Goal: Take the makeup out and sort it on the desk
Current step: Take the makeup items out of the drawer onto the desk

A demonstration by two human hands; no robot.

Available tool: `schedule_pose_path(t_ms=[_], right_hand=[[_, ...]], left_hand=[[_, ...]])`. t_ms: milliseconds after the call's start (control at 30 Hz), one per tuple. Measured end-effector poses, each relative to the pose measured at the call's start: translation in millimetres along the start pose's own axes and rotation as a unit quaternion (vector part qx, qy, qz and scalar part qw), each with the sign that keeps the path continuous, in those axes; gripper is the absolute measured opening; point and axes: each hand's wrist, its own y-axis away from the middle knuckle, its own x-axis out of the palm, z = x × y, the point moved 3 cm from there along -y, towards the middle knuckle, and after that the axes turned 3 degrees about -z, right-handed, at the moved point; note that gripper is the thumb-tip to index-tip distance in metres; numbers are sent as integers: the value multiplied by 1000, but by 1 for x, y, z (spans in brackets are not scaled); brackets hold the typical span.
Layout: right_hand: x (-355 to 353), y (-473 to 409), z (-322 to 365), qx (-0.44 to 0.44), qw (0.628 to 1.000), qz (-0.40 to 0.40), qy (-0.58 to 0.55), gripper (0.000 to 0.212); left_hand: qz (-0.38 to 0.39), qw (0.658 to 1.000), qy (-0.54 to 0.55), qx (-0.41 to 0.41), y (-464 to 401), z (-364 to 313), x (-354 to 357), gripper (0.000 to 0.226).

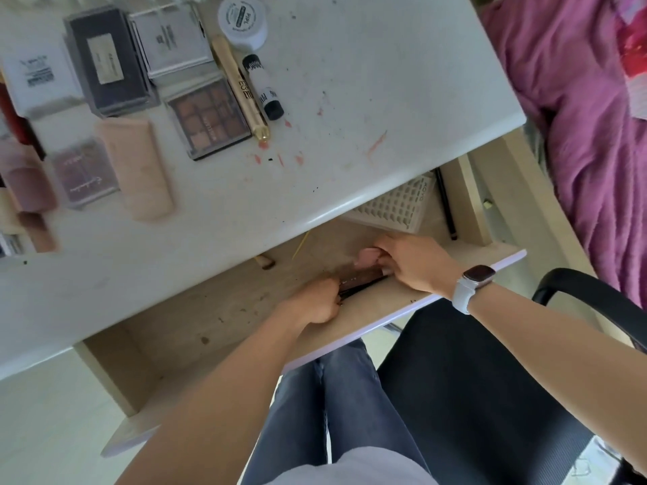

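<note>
Makeup palette [360, 279], flat, brown, oblong, gripped endwise by both hands [367, 278] in wooden drawer [224, 309].

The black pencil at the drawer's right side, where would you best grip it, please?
Pinch the pencil near its front end, from above. It lies flat along the drawer wall, with the lash tray close on the other side, so the end nearest the person looks most open.

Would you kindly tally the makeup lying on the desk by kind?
Cases: 5 - white case, dark case, clear case, brown palette, pink palette
Tubes: 3 - beige tube, gold tube, white stick
Jars: 1 - white jar
Total: 9, leaving out the blurred things at the left edge of the desk.
</note>
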Motion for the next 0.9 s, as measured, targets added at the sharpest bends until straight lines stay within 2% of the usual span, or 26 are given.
schedule_pose_path(t_ms=[200, 333, 400, 467, 567, 633, 700, 800, 900], right_hand=[[-18, 17, 1, 30, 987, 18, -157, 13], [-52, 24, 26, 48, 943, 57, -325, 23], [-72, 24, 47, 35, 921, 60, -383, 20], [-92, 19, 72, 28, 891, 33, -451, 15], [-109, 2, 117, 37, 856, -8, -516, 20], [-114, -13, 151, 38, 846, -30, -530, 14], [-114, -29, 190, 34, 853, -39, -519, 7], [-102, -52, 257, 18, 876, -41, -480, 6], [-81, -70, 328, 5, 889, -33, -457, 6]], left_hand=[[-57, 997, 49, 8, 35, 3, -10, 5], [-88, 994, 68, 14, 77, 13, -31, 5], [-97, 991, 92, 2, 105, 21, -46, 10], [-127, 984, 125, -1, 135, 32, -63, 7], [-181, 962, 201, -23, 179, 58, -77, 11], [-230, 928, 287, -52, 206, 82, -80, 15], [-303, 872, 374, -86, 231, 111, -83, 17], [-421, 746, 498, -136, 266, 162, -89, 20], [-480, 620, 597, -170, 291, 216, -97, 19]])
